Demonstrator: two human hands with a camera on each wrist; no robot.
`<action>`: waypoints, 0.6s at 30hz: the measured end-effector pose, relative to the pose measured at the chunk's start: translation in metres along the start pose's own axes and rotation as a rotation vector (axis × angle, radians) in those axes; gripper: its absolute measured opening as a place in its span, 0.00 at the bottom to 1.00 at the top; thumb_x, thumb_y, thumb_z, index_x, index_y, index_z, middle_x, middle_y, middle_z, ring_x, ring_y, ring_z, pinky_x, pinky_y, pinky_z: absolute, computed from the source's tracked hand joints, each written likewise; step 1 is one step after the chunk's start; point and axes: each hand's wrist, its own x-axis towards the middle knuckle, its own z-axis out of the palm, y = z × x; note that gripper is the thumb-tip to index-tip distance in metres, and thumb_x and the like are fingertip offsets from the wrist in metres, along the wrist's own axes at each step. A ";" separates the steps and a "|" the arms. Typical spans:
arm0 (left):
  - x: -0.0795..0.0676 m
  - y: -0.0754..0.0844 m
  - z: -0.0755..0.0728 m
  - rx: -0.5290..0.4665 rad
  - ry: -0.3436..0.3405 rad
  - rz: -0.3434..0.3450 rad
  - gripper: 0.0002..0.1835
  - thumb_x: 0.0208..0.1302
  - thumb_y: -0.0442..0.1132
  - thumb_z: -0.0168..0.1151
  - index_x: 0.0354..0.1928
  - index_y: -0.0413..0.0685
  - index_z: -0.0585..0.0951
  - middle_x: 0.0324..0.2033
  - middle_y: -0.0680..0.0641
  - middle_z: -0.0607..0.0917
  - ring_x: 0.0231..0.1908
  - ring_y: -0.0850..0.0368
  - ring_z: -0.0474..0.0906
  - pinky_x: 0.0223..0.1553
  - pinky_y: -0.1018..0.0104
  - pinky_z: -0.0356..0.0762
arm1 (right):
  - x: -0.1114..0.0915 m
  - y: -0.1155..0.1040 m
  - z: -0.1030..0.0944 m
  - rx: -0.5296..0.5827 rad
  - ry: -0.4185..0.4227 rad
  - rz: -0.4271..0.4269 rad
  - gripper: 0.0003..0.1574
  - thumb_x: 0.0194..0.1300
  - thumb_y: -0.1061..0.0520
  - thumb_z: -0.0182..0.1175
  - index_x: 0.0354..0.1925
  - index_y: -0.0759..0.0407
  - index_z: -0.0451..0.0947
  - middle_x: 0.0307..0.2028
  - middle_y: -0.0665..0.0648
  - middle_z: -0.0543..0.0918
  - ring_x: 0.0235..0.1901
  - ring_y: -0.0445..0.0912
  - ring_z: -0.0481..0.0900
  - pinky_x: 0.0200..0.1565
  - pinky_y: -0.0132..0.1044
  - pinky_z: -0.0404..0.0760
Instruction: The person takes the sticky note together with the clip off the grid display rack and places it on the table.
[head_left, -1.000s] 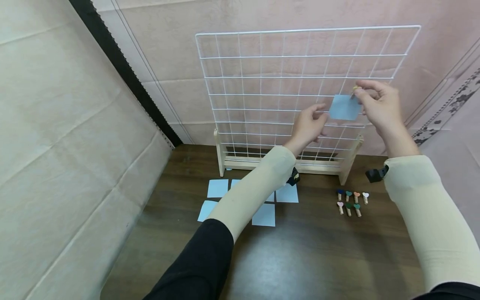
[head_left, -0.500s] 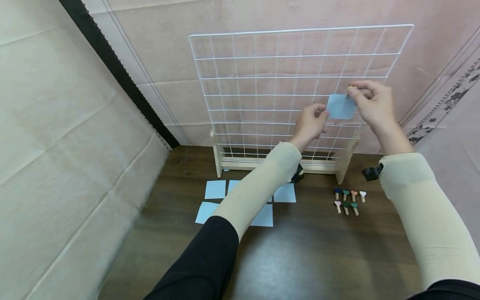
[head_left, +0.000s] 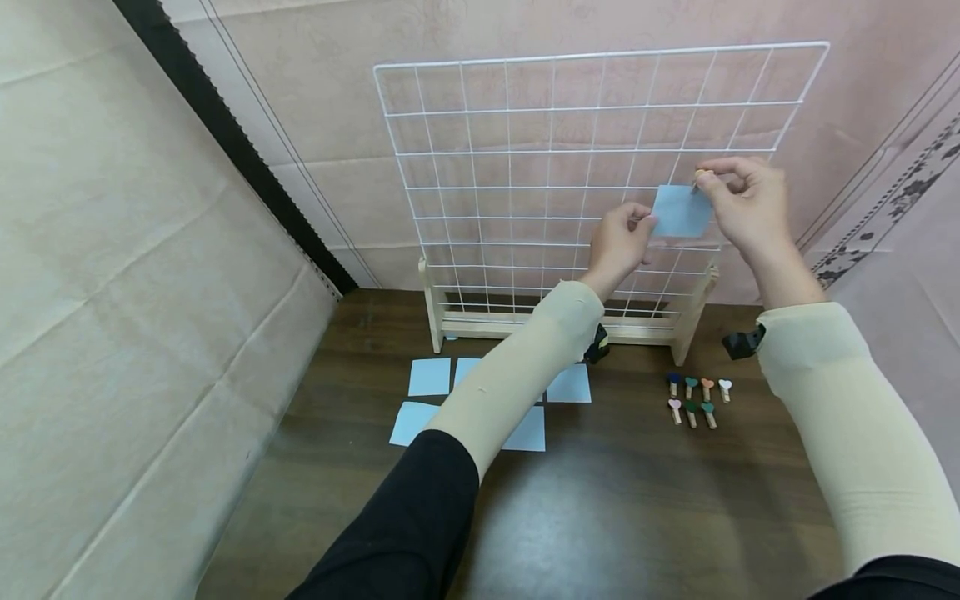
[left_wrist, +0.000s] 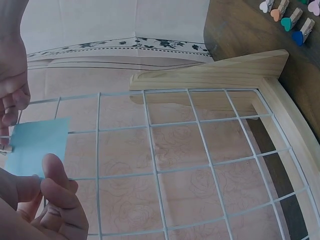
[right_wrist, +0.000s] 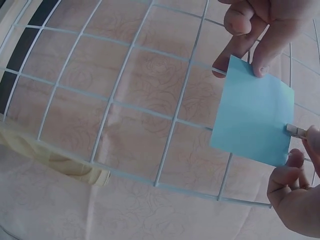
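A square blue paper note (head_left: pixel 681 212) lies against the white wire grid (head_left: pixel 510 187) on its right side. My left hand (head_left: pixel 618 246) pinches the note's left edge between thumb and fingers, as the right wrist view also shows. At the note's top edge, my right hand (head_left: pixel 750 200) pinches a small wooden clothespin (right_wrist: pixel 296 131) with a yellowish top. The clothespin's tip overlaps the paper (right_wrist: pixel 255 112) in the right wrist view. Part of the clothespin is hidden by the fingers.
Several blue notes (head_left: pixel 430 377) lie in rows on the dark wooden table (head_left: pixel 600 517), partly hidden by the left arm. Several heart-topped clothespins (head_left: pixel 691 408) lie at the right. A wooden stand (head_left: pixel 693 321) holds the grid upright before a pale cloth backdrop.
My left hand has moved right and taken hold of the note's left edge. The right hand, with clothespin and note, has shifted slightly left in view, as has the whole scene.
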 end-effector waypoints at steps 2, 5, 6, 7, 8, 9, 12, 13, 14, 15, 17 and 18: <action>-0.001 0.000 -0.001 -0.001 -0.002 -0.003 0.10 0.80 0.42 0.60 0.55 0.49 0.85 0.36 0.56 0.86 0.21 0.58 0.84 0.24 0.72 0.78 | 0.000 -0.001 -0.001 0.024 0.010 0.016 0.12 0.76 0.57 0.64 0.53 0.56 0.89 0.42 0.38 0.75 0.35 0.30 0.78 0.39 0.19 0.76; -0.002 -0.001 -0.001 -0.015 -0.002 -0.002 0.09 0.80 0.41 0.60 0.54 0.49 0.85 0.35 0.56 0.86 0.23 0.57 0.85 0.25 0.72 0.79 | 0.000 -0.002 -0.002 0.063 0.022 0.032 0.10 0.76 0.58 0.65 0.50 0.53 0.90 0.42 0.36 0.78 0.35 0.32 0.77 0.39 0.21 0.76; -0.002 -0.001 -0.002 -0.020 -0.001 0.003 0.09 0.80 0.41 0.60 0.54 0.48 0.85 0.35 0.56 0.86 0.23 0.57 0.86 0.25 0.72 0.79 | 0.000 -0.002 -0.002 0.080 0.025 0.038 0.10 0.76 0.58 0.65 0.50 0.52 0.91 0.42 0.35 0.79 0.35 0.33 0.77 0.38 0.21 0.76; -0.002 -0.002 -0.002 -0.027 -0.002 0.008 0.09 0.80 0.41 0.60 0.53 0.47 0.84 0.35 0.55 0.86 0.23 0.56 0.86 0.25 0.72 0.79 | 0.001 -0.002 -0.003 0.095 0.027 0.044 0.10 0.76 0.58 0.65 0.49 0.52 0.91 0.41 0.35 0.81 0.34 0.33 0.77 0.37 0.21 0.76; -0.003 -0.002 -0.002 -0.033 -0.004 0.011 0.09 0.80 0.40 0.60 0.53 0.47 0.84 0.35 0.55 0.86 0.23 0.56 0.86 0.25 0.73 0.80 | 0.001 -0.002 -0.004 0.105 0.029 0.048 0.10 0.76 0.58 0.65 0.49 0.51 0.91 0.40 0.35 0.82 0.33 0.34 0.77 0.36 0.21 0.75; -0.003 -0.003 -0.003 -0.036 -0.002 0.018 0.09 0.80 0.40 0.60 0.53 0.46 0.84 0.36 0.54 0.86 0.23 0.56 0.86 0.25 0.73 0.80 | 0.000 -0.002 -0.005 0.112 0.031 0.051 0.10 0.76 0.58 0.65 0.49 0.50 0.91 0.39 0.35 0.83 0.32 0.34 0.77 0.34 0.22 0.74; -0.003 -0.006 -0.005 -0.030 -0.001 0.046 0.09 0.79 0.39 0.60 0.53 0.44 0.85 0.36 0.53 0.85 0.25 0.60 0.83 0.27 0.74 0.80 | 0.000 -0.001 -0.007 0.128 0.028 0.070 0.10 0.76 0.57 0.64 0.48 0.47 0.90 0.37 0.34 0.84 0.32 0.35 0.76 0.32 0.22 0.73; -0.003 -0.007 -0.006 -0.018 0.003 0.055 0.09 0.79 0.39 0.61 0.52 0.44 0.85 0.36 0.53 0.85 0.27 0.61 0.82 0.29 0.75 0.79 | 0.000 -0.001 -0.007 0.125 0.025 0.074 0.10 0.76 0.57 0.64 0.48 0.46 0.90 0.37 0.34 0.84 0.32 0.35 0.76 0.32 0.22 0.73; -0.003 -0.008 -0.007 -0.004 0.008 0.064 0.09 0.79 0.39 0.61 0.52 0.45 0.85 0.36 0.53 0.85 0.29 0.63 0.81 0.30 0.75 0.79 | -0.001 -0.001 -0.007 0.120 0.020 0.080 0.10 0.77 0.56 0.64 0.48 0.45 0.90 0.37 0.34 0.84 0.32 0.34 0.76 0.32 0.22 0.73; -0.003 -0.010 -0.008 0.009 0.013 0.076 0.09 0.79 0.39 0.61 0.51 0.44 0.85 0.36 0.53 0.85 0.31 0.63 0.79 0.32 0.76 0.78 | -0.001 -0.001 -0.007 0.118 0.013 0.087 0.10 0.77 0.56 0.64 0.49 0.45 0.90 0.37 0.33 0.84 0.33 0.34 0.76 0.33 0.23 0.73; -0.002 -0.012 -0.009 0.032 0.018 0.095 0.09 0.79 0.39 0.61 0.51 0.45 0.86 0.37 0.53 0.84 0.34 0.65 0.77 0.35 0.77 0.75 | -0.002 -0.001 -0.009 0.102 0.006 0.091 0.10 0.78 0.55 0.63 0.51 0.46 0.89 0.39 0.34 0.84 0.35 0.34 0.76 0.35 0.23 0.74; -0.002 -0.012 -0.010 0.039 0.019 0.103 0.09 0.79 0.39 0.61 0.51 0.45 0.86 0.37 0.54 0.84 0.36 0.65 0.77 0.36 0.77 0.74 | -0.003 0.000 -0.009 0.090 0.004 0.091 0.11 0.78 0.55 0.62 0.52 0.47 0.89 0.39 0.34 0.83 0.36 0.34 0.76 0.35 0.23 0.74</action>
